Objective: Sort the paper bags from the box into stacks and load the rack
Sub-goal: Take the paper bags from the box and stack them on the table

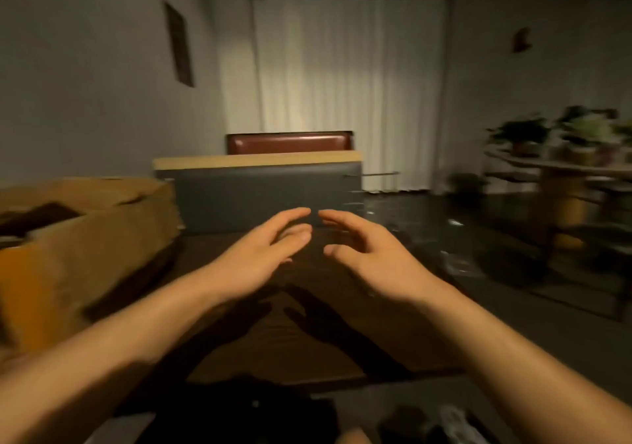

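Note:
A brown cardboard box (85, 238) stands open on the left of the dark wooden table (273, 358); its inside is dark and blurred. At the table's far edge stands a dark grey rack (266, 197) with a light wooden top edge. My left hand (263, 255) and my right hand (369, 255) hover side by side above the middle of the table, just in front of the rack. Both are open with fingers spread and curled slightly, fingertips almost meeting, nothing in them. No paper bag is clearly visible.
Behind the rack shows the back of a reddish-brown chair (290, 142), and behind that a white curtain (349, 84). Potted plants (554, 132) sit on a shelf at the right. Dark items (427, 423) lie at the near edge.

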`<state>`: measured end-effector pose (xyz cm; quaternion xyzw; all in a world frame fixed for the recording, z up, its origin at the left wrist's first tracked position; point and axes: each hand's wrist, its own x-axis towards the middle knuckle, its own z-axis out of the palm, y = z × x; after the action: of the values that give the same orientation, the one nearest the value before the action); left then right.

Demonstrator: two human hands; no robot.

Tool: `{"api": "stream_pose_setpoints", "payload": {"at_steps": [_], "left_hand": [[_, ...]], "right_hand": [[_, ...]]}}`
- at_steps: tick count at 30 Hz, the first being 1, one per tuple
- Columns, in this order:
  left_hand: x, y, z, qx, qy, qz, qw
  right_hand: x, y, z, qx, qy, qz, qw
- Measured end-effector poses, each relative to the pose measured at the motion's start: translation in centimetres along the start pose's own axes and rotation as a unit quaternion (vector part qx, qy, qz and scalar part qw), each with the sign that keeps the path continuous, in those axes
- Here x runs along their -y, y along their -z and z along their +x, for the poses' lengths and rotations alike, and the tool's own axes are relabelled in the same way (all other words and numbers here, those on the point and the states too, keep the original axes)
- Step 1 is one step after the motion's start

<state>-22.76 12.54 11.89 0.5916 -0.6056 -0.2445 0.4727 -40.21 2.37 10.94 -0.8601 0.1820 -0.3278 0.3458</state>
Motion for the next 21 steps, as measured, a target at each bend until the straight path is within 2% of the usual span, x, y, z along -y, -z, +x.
{"api": "stream_pose_setpoints", "payload": {"at_steps": [4, 8, 11, 15, 17, 18, 19, 20, 21], "left_hand": [[2.0, 12.9, -4.0, -0.135, 0.041, 0.135, 0.981], [4.7, 24.6, -7.1, -0.273, 0.123, 0.258, 0.919], [5.4, 29.7, -7.3, -0.328, 0.121, 0.194, 0.917], [5.5, 36.7, -3.7, -0.367, 0.033, 0.109, 0.923], [6.5, 40.3, -1.6, -0.334, 0.08, 0.174, 0.923], [7.6, 42.0, -0.8, -0.282, 0.139, 0.236, 0.92], [9.1, 42.9, -0.5, -0.19, 0.224, 0.294, 0.91], [10.8, 43.4, -0.5, -0.073, 0.329, 0.325, 0.884], [12.6, 43.5, -0.8, 0.038, 0.425, 0.336, 0.84]], "right_hand": [[4.7, -8.5, 9.6, 0.083, 0.067, -0.026, 0.994], [9.4, -17.8, 19.7, 0.145, 0.105, -0.019, 0.984], [11.4, -23.1, 25.9, 0.145, 0.119, -0.011, 0.982], [12.5, -28.6, 34.8, 0.21, 0.108, -0.069, 0.969], [12.0, -30.5, 38.1, 0.319, 0.093, -0.156, 0.93], [11.7, -31.3, 39.4, 0.39, 0.083, -0.213, 0.892], [11.4, -32.1, 40.1, 0.449, 0.086, -0.28, 0.844], [11.0, -32.9, 40.3, 0.49, 0.088, -0.336, 0.799], [10.7, -33.5, 40.1, 0.512, 0.092, -0.375, 0.768]]}}
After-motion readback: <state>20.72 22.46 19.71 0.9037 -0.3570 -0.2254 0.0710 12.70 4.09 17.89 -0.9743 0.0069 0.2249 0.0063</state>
